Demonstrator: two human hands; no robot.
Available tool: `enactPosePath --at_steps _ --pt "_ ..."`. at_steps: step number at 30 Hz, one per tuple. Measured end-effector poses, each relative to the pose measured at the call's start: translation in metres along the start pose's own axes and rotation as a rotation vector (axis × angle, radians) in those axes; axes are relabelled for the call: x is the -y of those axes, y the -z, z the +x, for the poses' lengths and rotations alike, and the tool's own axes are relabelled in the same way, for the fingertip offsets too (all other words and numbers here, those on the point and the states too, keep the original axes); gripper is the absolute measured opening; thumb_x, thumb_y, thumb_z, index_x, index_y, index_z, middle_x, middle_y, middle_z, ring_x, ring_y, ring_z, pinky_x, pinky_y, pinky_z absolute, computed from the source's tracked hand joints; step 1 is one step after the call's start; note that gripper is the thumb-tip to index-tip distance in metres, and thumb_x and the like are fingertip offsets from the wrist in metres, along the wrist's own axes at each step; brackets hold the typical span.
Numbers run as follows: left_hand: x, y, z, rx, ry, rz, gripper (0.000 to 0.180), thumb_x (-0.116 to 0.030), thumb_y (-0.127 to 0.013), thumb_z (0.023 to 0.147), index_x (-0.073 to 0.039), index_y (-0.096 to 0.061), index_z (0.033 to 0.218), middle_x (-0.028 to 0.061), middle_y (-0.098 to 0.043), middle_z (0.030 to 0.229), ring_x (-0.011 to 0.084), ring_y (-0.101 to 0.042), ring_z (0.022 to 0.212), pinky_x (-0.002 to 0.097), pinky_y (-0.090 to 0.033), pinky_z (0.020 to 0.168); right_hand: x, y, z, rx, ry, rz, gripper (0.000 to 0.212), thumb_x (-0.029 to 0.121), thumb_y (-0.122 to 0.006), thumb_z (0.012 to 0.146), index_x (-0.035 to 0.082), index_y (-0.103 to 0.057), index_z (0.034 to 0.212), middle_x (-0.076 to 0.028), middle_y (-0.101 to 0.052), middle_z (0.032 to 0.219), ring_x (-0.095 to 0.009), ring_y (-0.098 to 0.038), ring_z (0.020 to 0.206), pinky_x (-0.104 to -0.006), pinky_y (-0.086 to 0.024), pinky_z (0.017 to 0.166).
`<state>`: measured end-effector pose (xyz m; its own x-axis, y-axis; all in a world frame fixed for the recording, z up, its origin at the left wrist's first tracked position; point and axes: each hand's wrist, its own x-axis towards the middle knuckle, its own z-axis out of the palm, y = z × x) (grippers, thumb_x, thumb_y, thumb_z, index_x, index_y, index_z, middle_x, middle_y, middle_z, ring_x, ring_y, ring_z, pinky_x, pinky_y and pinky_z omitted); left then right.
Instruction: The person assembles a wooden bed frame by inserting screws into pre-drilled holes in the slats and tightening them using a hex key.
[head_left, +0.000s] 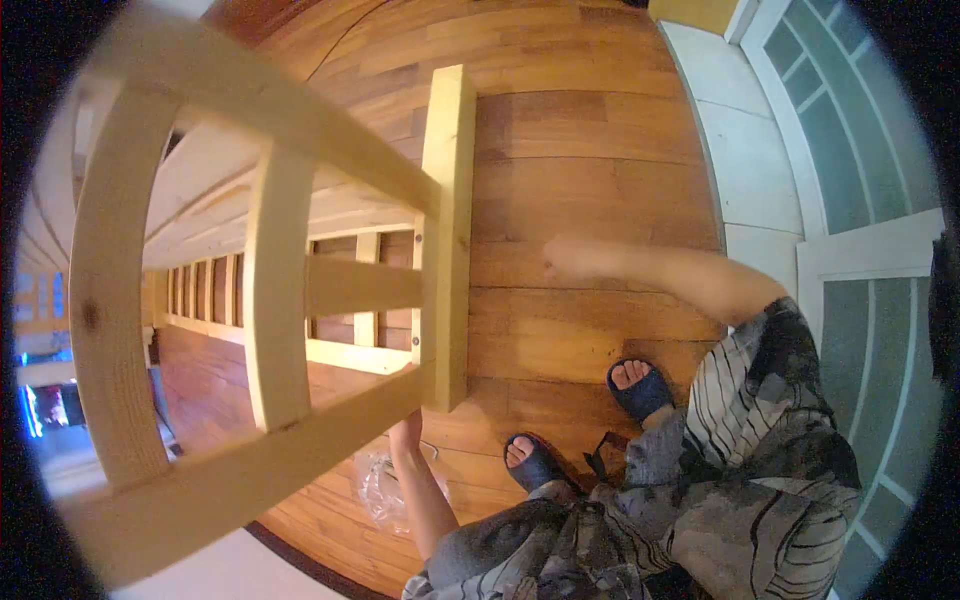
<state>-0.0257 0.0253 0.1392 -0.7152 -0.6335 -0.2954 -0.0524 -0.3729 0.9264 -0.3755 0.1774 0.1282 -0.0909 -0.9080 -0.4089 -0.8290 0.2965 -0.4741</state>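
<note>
A pale wooden bed frame with slats fills the left side. Its thick square post (pixel 449 240) stands over the floor, and a long lower rail (pixel 240 470) runs from it toward the near left. My left hand (pixel 405 432) is at that rail, close to the post, and seems to grip it; the rail hides most of the fingers. To the right of the post, apart from it, my right hand (pixel 570 258) hangs over the floor. It is blurred, with the fingers curled in, and anything inside them is hidden.
A crumpled clear plastic bag (pixel 385 490) lies on the wooden floor (pixel 590 130) beside my left forearm. My feet in dark sandals (pixel 640 395) are near the post. Paned white doors (pixel 850 130) and a pale tiled strip (pixel 745 150) border the right side.
</note>
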Motion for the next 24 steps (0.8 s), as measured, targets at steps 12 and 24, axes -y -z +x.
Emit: enactPosePath --at_steps 12,24 --pt "0.032 -0.013 -0.044 -0.686 -0.108 0.409 0.017 -0.002 -0.050 0.076 0.003 -0.051 0.092 0.0080 -0.053 0.090 0.0145 -0.049 0.081 0.0251 -0.040 0.073 -0.048 -0.069 0.025 0.006 0.005 0.111 0.014 0.016 -0.053 0.068 0.004 -0.059 0.073 -0.015 -0.057 0.073 -0.031 -0.055 0.072 -0.0404 -0.044 0.063" --pt "0.094 0.003 -0.128 -0.833 0.283 0.751 0.011 -0.003 -0.050 0.073 0.002 -0.056 0.080 0.0096 -0.059 0.075 0.0143 -0.056 0.071 0.0245 -0.043 0.064 0.061 -0.186 0.053 0.372 0.299 0.219 0.018 0.021 -0.053 0.070 0.004 -0.059 0.069 -0.016 -0.057 0.071 -0.032 -0.055 0.066 -0.0403 -0.044 0.059"
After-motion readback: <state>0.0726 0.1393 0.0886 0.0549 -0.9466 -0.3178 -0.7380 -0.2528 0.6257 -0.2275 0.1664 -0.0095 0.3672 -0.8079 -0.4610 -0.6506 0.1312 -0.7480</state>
